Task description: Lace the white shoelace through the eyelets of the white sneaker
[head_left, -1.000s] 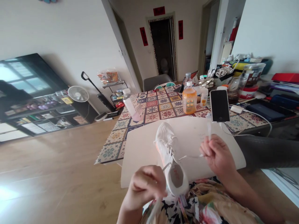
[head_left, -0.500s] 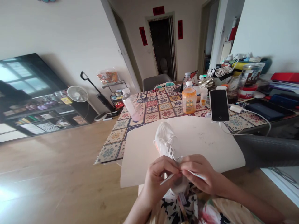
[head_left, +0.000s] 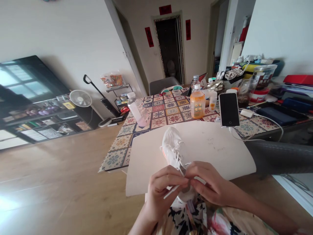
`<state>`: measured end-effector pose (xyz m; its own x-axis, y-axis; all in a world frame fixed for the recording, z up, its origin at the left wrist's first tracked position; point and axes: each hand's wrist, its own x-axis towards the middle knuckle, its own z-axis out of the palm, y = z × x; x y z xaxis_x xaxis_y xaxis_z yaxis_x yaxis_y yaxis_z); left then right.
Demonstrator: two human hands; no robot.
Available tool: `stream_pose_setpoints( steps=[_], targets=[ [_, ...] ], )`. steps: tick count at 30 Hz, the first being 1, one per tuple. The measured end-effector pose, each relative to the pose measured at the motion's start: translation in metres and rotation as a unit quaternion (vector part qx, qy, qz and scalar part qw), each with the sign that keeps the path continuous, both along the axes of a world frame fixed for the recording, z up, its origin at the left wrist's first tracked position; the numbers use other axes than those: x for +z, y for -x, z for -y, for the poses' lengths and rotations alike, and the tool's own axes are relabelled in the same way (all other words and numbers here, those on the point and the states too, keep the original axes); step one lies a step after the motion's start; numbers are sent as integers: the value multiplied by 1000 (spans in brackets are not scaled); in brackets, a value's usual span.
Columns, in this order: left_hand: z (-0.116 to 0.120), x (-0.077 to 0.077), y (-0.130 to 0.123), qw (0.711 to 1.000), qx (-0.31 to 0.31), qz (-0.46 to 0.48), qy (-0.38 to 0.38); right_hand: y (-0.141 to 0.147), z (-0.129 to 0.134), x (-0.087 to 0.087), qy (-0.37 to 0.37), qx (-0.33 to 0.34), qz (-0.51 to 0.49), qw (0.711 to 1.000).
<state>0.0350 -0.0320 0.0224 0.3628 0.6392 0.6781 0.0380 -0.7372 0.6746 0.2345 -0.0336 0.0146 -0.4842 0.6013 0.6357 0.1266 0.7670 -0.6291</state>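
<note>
A white shoe (head_left: 171,143) rests on a large white sheet (head_left: 146,169), its toe pointing away from me and its heel close to my body. Above the shoe's opening, my left hand (head_left: 164,189) pinches a white shoelace (head_left: 170,192), with one end sticking out under the fingers. My right hand (head_left: 207,182) meets it fingertip to fingertip, also closed on the lace, of which little shows on that side. The exact crossing of the lace is hidden behind my fingers. Looser lace lies over the shoe's front.
Beyond the sheet, a patterned tablecloth (head_left: 119,142) bears a tilted clear bottle (head_left: 138,111), an orange bottle (head_left: 198,105) and a phone (head_left: 229,110) on a stand with a white cable. Jars and boxes crowd the right side. A grey chair (head_left: 161,85) stands at the far end.
My left hand has shifted slightly left and down. The lace end that stuck out past my right hand's fingers no longer shows clearly.
</note>
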Motion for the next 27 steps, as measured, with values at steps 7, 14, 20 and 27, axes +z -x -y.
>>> stream_pose_setpoints(
  steps=[7,14,20,27],
  targets=[
    [1,-3,-1,998,25,22,54,5,-5,-6,-41,-15,-10,999],
    [-2,-8,-4,989,24,63,130,-2,-3,-6,-189,-55,20,980],
    [-27,-9,14,909,73,288,291,-2,-13,-12,37,-3,-239,970],
    [-71,-15,50,783,59,479,393,-21,-45,-18,232,153,-427,861]
  ],
)
